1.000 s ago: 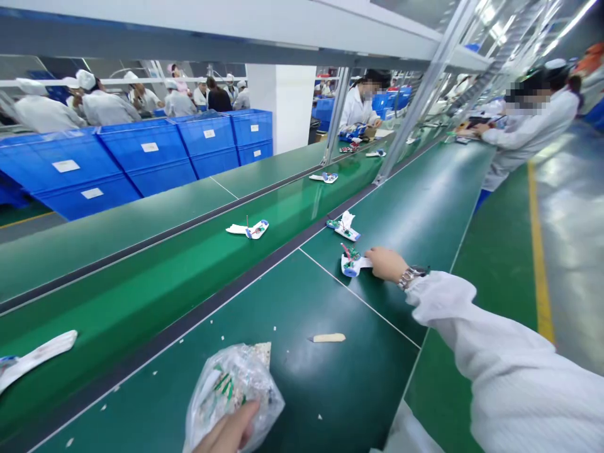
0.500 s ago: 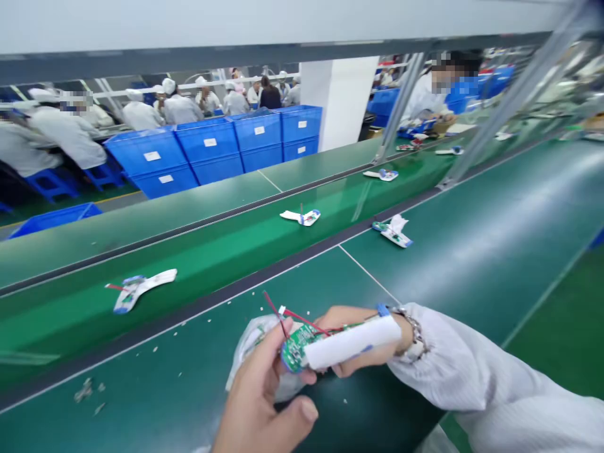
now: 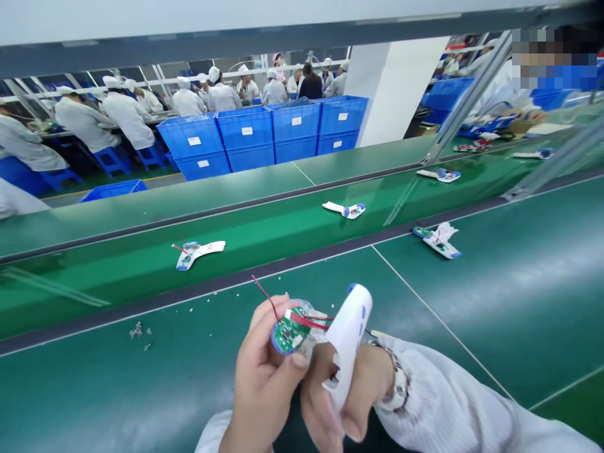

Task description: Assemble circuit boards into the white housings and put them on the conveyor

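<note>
Between the thumb and fingers of my left hand (image 3: 262, 384) is a green circuit board (image 3: 287, 331) with a blue rounded end. Thin red wires (image 3: 314, 322) run from the board toward the right hand, and one loose wire sticks up past the left fingers. My right hand (image 3: 370, 377) grips a white plastic housing shell (image 3: 352, 324) with blue buttons, tilted steeply beside the board. The shell hides part of the right fingers. Crumpled clear plastic (image 3: 311, 309) shows behind the board; what it belongs to I cannot make out.
On the sunken green belt (image 3: 268, 239) lie several white handheld housings, one (image 3: 201, 251) nearest. An opened unit (image 3: 438, 240) rests on the right of the bench. Small scraps (image 3: 136, 329) lie at left. Blue bins (image 3: 245, 135), a metal post (image 3: 467, 100) and co-workers stand beyond.
The white shell has swung from lying flat along the board to a steep tilt. My left thumb has closed onto the board. The view has turned left.
</note>
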Demonstrator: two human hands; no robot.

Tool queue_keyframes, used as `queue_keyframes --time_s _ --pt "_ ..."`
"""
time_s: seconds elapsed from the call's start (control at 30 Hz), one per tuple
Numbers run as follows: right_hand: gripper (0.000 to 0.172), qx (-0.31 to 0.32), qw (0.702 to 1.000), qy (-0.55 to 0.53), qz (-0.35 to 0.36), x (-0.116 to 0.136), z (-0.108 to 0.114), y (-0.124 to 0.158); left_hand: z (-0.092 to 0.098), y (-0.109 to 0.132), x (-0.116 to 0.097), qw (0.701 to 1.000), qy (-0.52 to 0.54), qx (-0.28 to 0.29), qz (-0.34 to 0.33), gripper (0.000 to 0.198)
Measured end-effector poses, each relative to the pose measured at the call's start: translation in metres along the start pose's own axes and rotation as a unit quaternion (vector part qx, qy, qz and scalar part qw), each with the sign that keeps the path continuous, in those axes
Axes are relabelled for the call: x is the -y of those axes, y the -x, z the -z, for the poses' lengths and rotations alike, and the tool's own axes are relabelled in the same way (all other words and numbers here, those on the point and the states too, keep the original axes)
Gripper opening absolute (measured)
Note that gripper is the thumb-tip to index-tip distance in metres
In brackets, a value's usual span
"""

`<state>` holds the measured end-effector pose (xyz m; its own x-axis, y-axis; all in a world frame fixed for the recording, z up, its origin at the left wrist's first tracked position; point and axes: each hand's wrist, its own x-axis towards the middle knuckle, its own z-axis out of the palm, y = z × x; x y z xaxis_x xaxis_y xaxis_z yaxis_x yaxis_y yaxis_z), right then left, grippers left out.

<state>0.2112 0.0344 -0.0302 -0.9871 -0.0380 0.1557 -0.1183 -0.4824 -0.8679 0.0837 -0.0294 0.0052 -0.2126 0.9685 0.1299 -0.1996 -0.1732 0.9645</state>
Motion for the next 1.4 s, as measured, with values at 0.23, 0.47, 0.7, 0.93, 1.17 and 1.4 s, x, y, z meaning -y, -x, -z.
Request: queue_keyframes --time_s 0.23,0.47,0.7,0.93,1.17,1.4 --pt "0.048 -0.235 0.918 0.307 -0.089 0.055 -0.006 0.037 -0.001 0.012 -0.015 0.988 -0.012 -0.153 0.012 0.034" --pt "0.025 -0.360 0.798 0.473 0.102 0.079 -0.047 0.012 -0.002 0.018 -0.025 0.977 -0.160 -0.127 -0.054 0.029" --pt "0.046 -0.342 0.801 0.466 0.156 0.066 -0.048 -0.004 0.003 0.020 -0.033 0.969 -0.234 -0.053 -0.059 0.029" --pt "0.026 -0.422 0.739 0.513 0.116 0.079 -0.033 0.016 -0.002 0.014 -0.032 0.985 -0.091 -0.144 0.039 0.028" --pt "0.018 -0.302 0.740 0.589 0.118 0.084 -0.050 0.012 0.005 0.003 -0.023 0.993 0.035 -0.097 0.054 0.021" --pt "0.022 -0.249 0.730 0.626 0.115 0.071 -0.045 -0.001 0.006 0.003 -0.025 0.990 0.051 -0.107 0.082 0.021"
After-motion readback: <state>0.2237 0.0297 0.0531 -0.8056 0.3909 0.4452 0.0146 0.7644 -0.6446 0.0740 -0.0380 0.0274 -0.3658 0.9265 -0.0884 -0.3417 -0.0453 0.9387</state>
